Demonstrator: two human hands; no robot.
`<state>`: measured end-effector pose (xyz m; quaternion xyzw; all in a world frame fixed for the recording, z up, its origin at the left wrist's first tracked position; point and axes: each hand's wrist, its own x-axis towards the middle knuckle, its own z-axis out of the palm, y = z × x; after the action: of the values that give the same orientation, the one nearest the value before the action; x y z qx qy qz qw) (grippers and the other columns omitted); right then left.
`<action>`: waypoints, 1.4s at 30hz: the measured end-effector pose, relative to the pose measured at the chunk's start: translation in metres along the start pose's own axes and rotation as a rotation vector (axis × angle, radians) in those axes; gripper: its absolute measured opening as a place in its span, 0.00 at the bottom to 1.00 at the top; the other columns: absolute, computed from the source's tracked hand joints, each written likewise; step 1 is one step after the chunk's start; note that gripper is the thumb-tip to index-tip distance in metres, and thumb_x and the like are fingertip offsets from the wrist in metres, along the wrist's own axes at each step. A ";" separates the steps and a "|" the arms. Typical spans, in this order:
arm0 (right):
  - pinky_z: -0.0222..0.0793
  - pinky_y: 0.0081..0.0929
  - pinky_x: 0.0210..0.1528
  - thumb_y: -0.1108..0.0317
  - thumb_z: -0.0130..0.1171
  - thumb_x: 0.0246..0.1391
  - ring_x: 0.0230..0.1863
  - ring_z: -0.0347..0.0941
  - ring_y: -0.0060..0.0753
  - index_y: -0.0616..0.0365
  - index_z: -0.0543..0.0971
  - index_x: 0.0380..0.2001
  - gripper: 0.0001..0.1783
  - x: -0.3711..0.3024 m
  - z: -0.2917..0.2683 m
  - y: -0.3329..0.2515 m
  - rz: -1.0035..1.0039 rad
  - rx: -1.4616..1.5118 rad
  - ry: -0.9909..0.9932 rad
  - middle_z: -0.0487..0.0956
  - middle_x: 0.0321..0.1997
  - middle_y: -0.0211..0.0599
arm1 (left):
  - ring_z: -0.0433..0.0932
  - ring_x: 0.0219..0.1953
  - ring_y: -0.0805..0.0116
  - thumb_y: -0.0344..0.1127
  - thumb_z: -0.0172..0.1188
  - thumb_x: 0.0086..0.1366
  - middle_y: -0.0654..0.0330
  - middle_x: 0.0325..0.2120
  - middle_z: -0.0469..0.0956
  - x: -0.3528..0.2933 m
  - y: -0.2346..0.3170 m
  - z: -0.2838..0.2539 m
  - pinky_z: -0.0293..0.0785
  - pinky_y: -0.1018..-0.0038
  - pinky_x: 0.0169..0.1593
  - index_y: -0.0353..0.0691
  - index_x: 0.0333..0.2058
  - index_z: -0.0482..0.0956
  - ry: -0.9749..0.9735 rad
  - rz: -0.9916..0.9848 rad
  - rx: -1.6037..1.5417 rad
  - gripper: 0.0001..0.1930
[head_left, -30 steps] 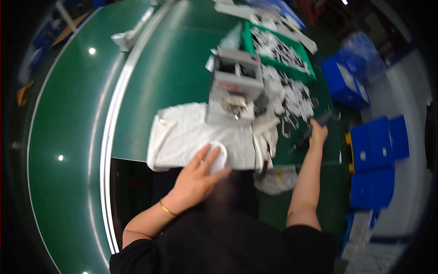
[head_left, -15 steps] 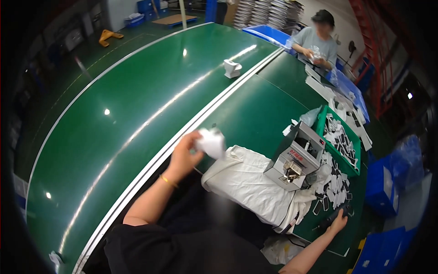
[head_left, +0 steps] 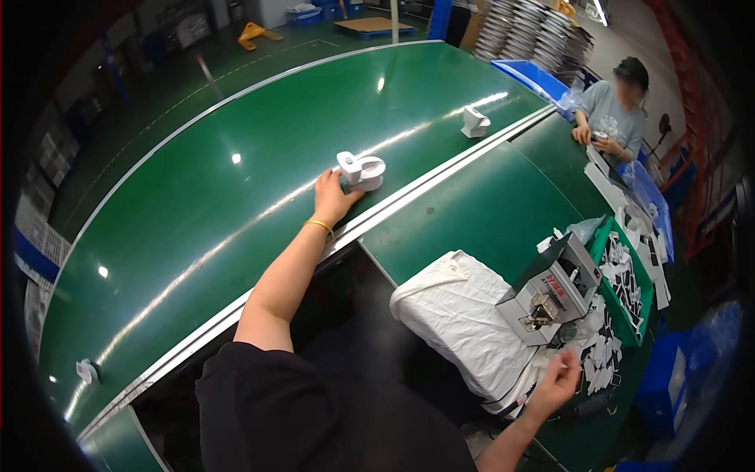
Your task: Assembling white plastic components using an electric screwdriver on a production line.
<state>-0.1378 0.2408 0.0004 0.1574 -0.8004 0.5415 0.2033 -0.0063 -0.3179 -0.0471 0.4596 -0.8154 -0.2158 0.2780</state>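
Pinching white toilet-shaped piece [head_left: 362, 171] — left fingers [head_left: 325, 180], tips partly hidden | right fingers [head_left: 569, 361] — loosely spread, blurred

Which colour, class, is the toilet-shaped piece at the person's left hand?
The toilet-shaped piece is white; it shows best in the head view.

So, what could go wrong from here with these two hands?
The left hand is close against the white toilet-shaped piece, so a catching finger might tip it. The right hand is beside loose black and white pieces and could scatter some.
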 end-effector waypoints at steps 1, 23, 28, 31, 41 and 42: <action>0.66 0.21 0.45 0.74 0.58 0.61 0.43 0.71 0.21 0.64 0.76 0.54 0.17 -0.010 0.016 -0.019 -0.025 -0.008 -0.092 0.78 0.45 0.33 | 0.57 0.67 0.45 0.49 0.74 0.50 0.42 0.64 0.62 -0.005 0.000 -0.003 0.56 0.59 0.69 0.32 0.61 0.66 0.042 0.027 -0.001 0.44; 0.69 0.20 0.23 0.67 0.67 0.54 0.19 0.75 0.20 0.59 0.85 0.36 0.08 -0.078 0.144 -0.073 -0.087 0.258 -0.685 0.79 0.18 0.34 | 0.74 0.54 0.50 0.38 0.65 0.59 0.51 0.50 0.77 -0.153 0.112 0.026 0.70 0.60 0.58 0.38 0.47 0.78 0.024 0.560 -0.139 0.18; 0.72 0.26 0.24 0.63 0.66 0.55 0.21 0.79 0.31 0.57 0.84 0.35 0.09 -0.079 0.145 -0.071 -0.133 0.195 -0.682 0.82 0.24 0.39 | 0.75 0.55 0.51 0.37 0.64 0.59 0.52 0.49 0.78 -0.152 0.111 0.028 0.70 0.60 0.59 0.38 0.46 0.78 0.020 0.592 -0.128 0.17; 0.72 0.26 0.24 0.63 0.66 0.55 0.20 0.79 0.31 0.56 0.84 0.35 0.09 -0.077 0.143 -0.074 -0.138 0.198 -0.668 0.82 0.23 0.39 | 0.74 0.56 0.52 0.37 0.64 0.58 0.52 0.49 0.78 -0.153 0.112 0.028 0.70 0.60 0.59 0.38 0.45 0.79 0.027 0.581 -0.119 0.16; 0.71 0.26 0.23 0.63 0.67 0.55 0.19 0.77 0.30 0.56 0.84 0.35 0.09 -0.078 0.141 -0.074 -0.125 0.194 -0.664 0.81 0.22 0.38 | 0.75 0.56 0.53 0.36 0.64 0.58 0.54 0.49 0.79 -0.156 0.113 0.029 0.70 0.61 0.59 0.40 0.44 0.80 0.034 0.567 -0.096 0.15; 0.71 0.26 0.23 0.63 0.67 0.55 0.19 0.77 0.30 0.55 0.84 0.35 0.09 -0.078 0.142 -0.073 -0.134 0.195 -0.657 0.81 0.21 0.38 | 0.75 0.56 0.53 0.36 0.64 0.58 0.54 0.48 0.79 -0.156 0.113 0.030 0.70 0.61 0.59 0.40 0.43 0.80 0.038 0.567 -0.096 0.15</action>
<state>-0.0577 0.0846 -0.0264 0.3942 -0.7555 0.5212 -0.0462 -0.0310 -0.1251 -0.0405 0.2034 -0.8950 -0.1593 0.3637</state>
